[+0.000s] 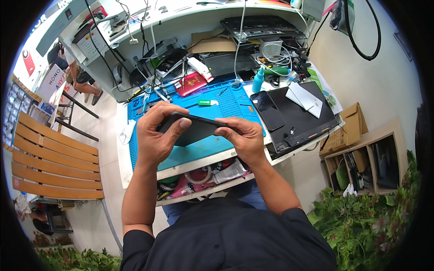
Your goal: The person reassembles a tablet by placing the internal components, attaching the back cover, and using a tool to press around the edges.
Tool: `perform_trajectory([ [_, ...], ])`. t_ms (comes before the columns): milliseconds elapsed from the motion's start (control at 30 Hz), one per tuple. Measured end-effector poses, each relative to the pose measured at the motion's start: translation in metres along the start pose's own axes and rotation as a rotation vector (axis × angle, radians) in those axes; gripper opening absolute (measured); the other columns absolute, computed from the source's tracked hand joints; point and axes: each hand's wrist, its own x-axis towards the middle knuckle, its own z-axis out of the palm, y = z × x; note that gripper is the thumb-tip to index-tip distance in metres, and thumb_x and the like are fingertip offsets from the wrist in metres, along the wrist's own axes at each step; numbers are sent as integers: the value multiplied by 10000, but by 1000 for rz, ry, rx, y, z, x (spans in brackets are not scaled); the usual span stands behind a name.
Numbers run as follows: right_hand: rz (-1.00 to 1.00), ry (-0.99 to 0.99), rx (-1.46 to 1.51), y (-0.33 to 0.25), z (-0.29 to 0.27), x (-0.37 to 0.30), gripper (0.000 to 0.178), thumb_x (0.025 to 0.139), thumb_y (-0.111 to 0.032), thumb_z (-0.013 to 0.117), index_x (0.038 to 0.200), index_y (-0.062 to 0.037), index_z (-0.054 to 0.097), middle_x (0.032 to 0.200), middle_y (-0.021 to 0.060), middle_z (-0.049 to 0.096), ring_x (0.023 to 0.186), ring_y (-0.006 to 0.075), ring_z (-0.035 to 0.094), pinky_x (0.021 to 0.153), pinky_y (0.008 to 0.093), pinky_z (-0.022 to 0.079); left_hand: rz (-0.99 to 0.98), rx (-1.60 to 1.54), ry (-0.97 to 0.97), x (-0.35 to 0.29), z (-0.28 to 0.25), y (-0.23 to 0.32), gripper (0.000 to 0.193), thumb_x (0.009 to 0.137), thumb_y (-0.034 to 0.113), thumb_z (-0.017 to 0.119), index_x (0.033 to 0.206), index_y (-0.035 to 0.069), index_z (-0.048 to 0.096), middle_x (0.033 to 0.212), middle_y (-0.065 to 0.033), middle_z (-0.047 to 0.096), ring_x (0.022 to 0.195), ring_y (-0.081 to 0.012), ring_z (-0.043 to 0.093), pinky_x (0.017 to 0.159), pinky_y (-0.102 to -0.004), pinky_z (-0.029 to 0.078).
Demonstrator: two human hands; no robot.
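Observation:
Above the workbench I hold a black smartphone (197, 132) by its two ends, tilted so that its long edge faces up. My left hand (158, 131) is closed round one end, thumb on the near face. At the other end, my right hand (244, 137) pinches a corner between thumb and fingers. Beneath lies a blue repair mat (226, 145). A small green-and-white piece (207, 103) and a red booklet (191, 84) rest on the mat beyond the phone. Another dark phone (267, 110) lies right of the mat, on a black laptop panel (300, 126).
White paper pieces (305, 99) lie on the panel, near a blue squeeze bottle (258, 81). Cables and electronics crowd the bench's back. An open drawer (197, 176) with parts sits below my hands. A slatted bench (56, 156) stands left; a cardboard box (346, 131) on a shelf right.

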Motion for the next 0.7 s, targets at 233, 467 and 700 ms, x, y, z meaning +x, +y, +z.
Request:
perform_trajectory([
  [233,-175,-45,-93,-4,17,1,250,932,-44,879,1171,14,835,1065,152,837,956,174,795,843,280,646,30,-50,-14,-7,-22,-1,256,845,200,970,983,35,831,943,-87,774,892,-196,703,797,-316,537],
  [467,-341,-151,-224,-12,25,9,224,926,-63,890,1139,-11,845,1070,161,844,979,226,813,868,335,646,73,-148,-17,-12,-38,-11,227,835,153,963,960,23,824,940,-94,770,896,-197,702,806,-324,542],
  [700,-401,-66,-315,-13,51,8,254,966,-50,846,1217,-18,827,1092,174,839,974,269,818,857,350,640,22,-63,-90,-3,-50,1,219,804,109,967,953,31,827,941,-89,746,894,-169,686,773,-294,529],
])
